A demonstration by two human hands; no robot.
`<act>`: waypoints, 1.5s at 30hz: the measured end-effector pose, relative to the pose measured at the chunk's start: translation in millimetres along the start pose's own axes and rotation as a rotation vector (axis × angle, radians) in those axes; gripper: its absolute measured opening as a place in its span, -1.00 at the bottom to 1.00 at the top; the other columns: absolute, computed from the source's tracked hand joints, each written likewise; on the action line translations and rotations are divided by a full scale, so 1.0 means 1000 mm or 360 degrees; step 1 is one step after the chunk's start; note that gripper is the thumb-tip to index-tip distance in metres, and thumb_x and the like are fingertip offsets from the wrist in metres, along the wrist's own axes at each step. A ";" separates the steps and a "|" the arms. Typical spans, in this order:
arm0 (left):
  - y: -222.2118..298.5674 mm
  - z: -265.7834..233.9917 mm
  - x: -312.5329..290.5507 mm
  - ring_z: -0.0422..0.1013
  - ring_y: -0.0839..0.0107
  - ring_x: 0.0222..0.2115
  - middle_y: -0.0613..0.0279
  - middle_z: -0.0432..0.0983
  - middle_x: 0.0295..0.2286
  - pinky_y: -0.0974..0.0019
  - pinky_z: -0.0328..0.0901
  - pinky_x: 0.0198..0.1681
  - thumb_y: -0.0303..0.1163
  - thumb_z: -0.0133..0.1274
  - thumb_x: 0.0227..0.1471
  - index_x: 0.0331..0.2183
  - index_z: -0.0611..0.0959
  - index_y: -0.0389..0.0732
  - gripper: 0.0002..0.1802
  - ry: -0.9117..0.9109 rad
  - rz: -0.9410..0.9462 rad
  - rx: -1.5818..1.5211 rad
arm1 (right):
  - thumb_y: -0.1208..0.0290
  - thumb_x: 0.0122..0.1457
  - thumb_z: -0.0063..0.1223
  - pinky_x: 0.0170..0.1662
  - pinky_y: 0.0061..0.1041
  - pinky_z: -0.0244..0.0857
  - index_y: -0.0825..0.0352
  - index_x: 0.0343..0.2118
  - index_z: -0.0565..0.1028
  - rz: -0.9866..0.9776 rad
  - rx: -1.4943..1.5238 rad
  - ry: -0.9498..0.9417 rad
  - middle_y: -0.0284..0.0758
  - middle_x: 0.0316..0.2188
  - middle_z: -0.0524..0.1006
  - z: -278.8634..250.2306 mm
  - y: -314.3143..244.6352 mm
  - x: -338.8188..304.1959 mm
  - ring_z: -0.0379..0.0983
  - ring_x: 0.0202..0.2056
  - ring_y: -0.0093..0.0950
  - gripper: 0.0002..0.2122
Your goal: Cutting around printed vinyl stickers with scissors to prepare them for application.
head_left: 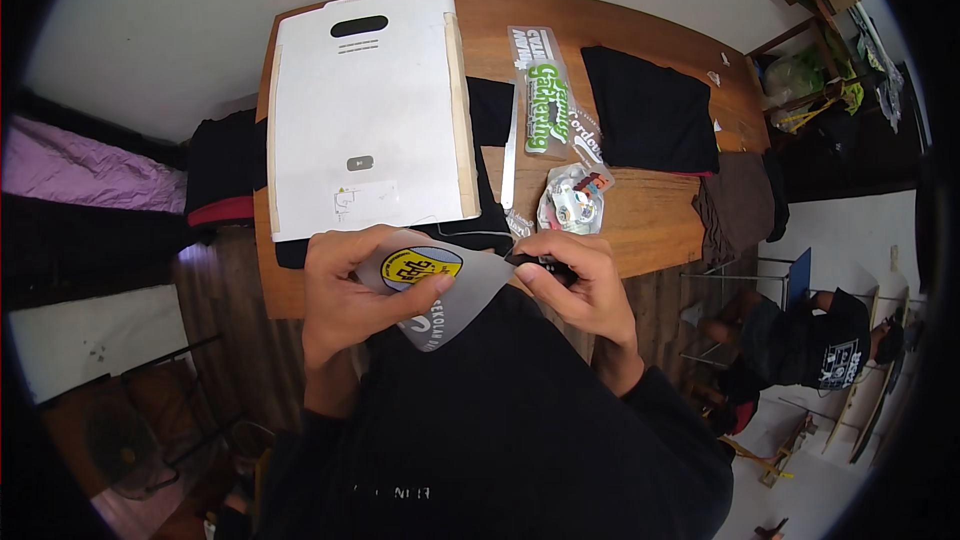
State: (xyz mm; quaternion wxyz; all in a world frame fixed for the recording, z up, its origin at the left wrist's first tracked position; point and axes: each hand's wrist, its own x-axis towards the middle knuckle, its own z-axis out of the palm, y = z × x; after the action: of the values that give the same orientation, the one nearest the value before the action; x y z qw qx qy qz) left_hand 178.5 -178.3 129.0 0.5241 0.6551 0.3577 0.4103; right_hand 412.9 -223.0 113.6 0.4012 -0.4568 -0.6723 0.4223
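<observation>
My left hand (350,290) pinches a translucent grey transfer film (470,305), its thumb lying across the front. A round yellow and blue emblem (420,267) is printed on the film, with pale lettering below it. Closed around a small black-handled tool (545,266), my right hand (585,285) meets the film's right edge. The tool's working end is hidden, so its exact kind does not show. Both hands are held in front of my body, just off the table's near edge.
A large white flat-topped machine (365,130) stands on the wooden table (640,210). Printed films (545,105), a clear bag of stickers (572,202) and folded black cloth (650,110) lie to its right. Another person (810,340) sits at far right.
</observation>
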 end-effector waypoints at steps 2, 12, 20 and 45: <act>0.000 0.000 0.000 0.50 0.50 -0.57 0.15 0.56 -0.58 0.56 0.36 -0.52 -0.53 0.29 -0.30 -0.43 0.62 -0.36 -0.74 -0.0004 0.0010 0.0002 | 0.48 0.08 0.06 -0.65 -0.71 0.09 0.45 -0.35 0.49 -0.0013 0.0029 0.0018 -0.33 -0.58 0.48 0.000 0.000 0.000 0.32 -0.64 -0.66 -0.86; -0.001 -0.001 0.001 0.50 0.51 -0.58 0.15 0.56 -0.58 0.56 0.35 -0.52 -0.53 0.28 -0.29 -0.43 0.62 -0.35 -0.74 -0.0012 0.0028 0.0011 | 0.49 0.08 0.06 -0.65 -0.71 0.10 0.45 -0.35 0.48 -0.0002 0.0008 0.0013 -0.34 -0.58 0.48 0.000 -0.001 0.001 0.33 -0.64 -0.67 -0.87; 0.002 -0.001 0.000 0.49 0.52 -0.58 0.16 0.56 -0.59 0.57 0.34 -0.53 -0.53 0.28 -0.29 -0.43 0.62 -0.36 -0.74 -0.0008 -0.0004 0.0070 | 0.46 0.08 0.06 -0.63 -0.71 0.14 0.44 -0.34 0.48 0.0011 0.0013 0.0009 -0.33 -0.57 0.49 0.000 -0.004 0.003 0.36 -0.61 -0.66 -0.85; -0.002 -0.008 -0.004 0.50 0.51 -0.57 0.12 0.56 -0.60 0.57 0.33 -0.55 -0.55 0.30 -0.30 -0.44 0.60 -0.37 -0.74 -0.0003 0.0041 0.0165 | 0.42 0.08 0.08 -0.66 -0.67 0.10 0.42 -0.36 0.50 0.0101 0.0041 -0.0007 -0.31 -0.58 0.50 0.002 -0.003 0.002 0.33 -0.67 -0.62 -0.84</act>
State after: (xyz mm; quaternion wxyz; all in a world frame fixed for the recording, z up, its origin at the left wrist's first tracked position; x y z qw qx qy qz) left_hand 169.9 -178.3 127.0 0.4845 0.6862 0.3694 0.3973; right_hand 409.6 -222.2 115.7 0.3920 -0.4718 -0.6528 0.4444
